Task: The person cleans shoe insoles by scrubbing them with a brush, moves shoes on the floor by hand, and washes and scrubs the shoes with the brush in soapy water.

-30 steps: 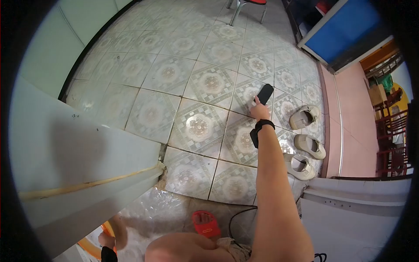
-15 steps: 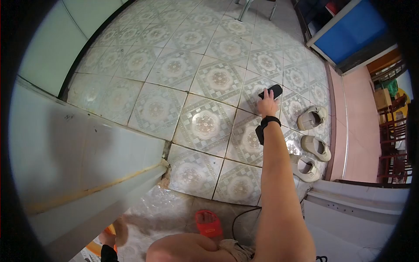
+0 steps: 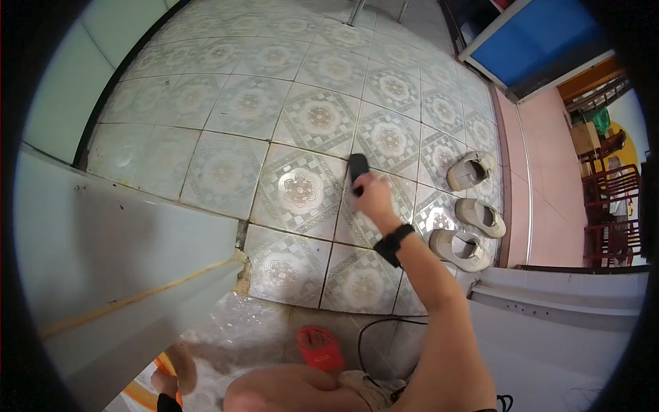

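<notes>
My right hand, with a black band on its wrist, is closed around one end of a black oblong object over the patterned floor tiles. Whether the object touches the tiles is unclear. At the lower left, my left hand has its fingers wrapped on the rim of an orange and white round item. Beside that hand is a blurred brown rounded thing. A red slipper is on my foot near the bottom middle.
Three beige shoes stand at the right by a pink raised ledge. A black cable curves near the slipper. Metal chair legs are at the top. A white panel edge juts in from the left.
My right hand has moved left and nearer, carrying the black object away from the shoes. Its grip has closed on the object's near end. My left hand stays at the orange rim.
</notes>
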Motion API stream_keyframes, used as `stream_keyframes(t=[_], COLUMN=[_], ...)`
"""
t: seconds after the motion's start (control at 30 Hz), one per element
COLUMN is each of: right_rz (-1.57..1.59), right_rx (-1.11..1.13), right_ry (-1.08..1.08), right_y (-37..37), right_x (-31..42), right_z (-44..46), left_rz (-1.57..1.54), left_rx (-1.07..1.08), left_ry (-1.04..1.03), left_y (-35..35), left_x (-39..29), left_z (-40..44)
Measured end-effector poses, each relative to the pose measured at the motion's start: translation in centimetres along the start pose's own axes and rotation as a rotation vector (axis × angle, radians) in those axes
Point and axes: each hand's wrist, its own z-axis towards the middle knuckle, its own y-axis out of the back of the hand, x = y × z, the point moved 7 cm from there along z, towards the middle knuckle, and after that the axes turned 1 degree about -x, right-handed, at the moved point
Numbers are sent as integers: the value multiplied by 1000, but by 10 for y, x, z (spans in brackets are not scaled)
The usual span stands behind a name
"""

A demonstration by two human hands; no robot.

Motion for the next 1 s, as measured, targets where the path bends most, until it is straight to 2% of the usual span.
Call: stream_keyframes(t=[0.07, 0.13, 0.17, 0.2, 0.23, 0.3, 0.37, 0.4, 0.47, 0.6, 0.7, 0.73, 0.83, 0.9, 0.93, 1.0], right_rz=[165, -59, -212, -388, -562, -670, -637, -640, -563, -509, -529, -618, -666, -597, -596, -462], right_rx=[-45, -398, -403, -337, -302, -296, -280, -288, 103, 7, 104, 359, 285, 323, 323, 132], right_ry=[-11, -76, -242, -585, -822, -1024, -1095, -1095, -1051, -939, -736, -706, -619, -347, -343, -302], right_y=[29, 68, 87, 115, 143, 188, 197, 192, 149, 151, 124, 106, 79, 59, 48, 34], right_x=[21, -27, -62, -96, -119, -142, -175, -202, -258, -181, -175, -170, -148, -110, -101, -75], right_z=[-23, -36, -44, -52, -66, -92, -127, -138, -148, -133, -126, -121, -118, -103, -99, -88], left_rz=[-136, -116, -97, -100, -85, -72, -108, -114, -66, -46, -31, -60, -79, -72, -135, -196], left_rx=[-44, -36, -27, -26, -20, -14, -54, -55, -40, -63, -34, -41, -36, -26, -35, -45], left_ry=[26, 9, -7, -11, -11, -13, 9, 4, -11, -35, -16, -19, -25, -23, -37, -52], left_y=[2, 7, 7, 6, 3, 2, 4, 4, 4, -4, 2, 6, 10, 11, 12, 11], left_x=[3, 0, -2, -2, 0, 1, -1, -2, -3, 4, -1, -4, -7, -6, -7, -6], left_z=[-1, -3, -3, -2, -1, -1, -2, -2, -2, 2, -1, -4, -5, -6, -7, -7])
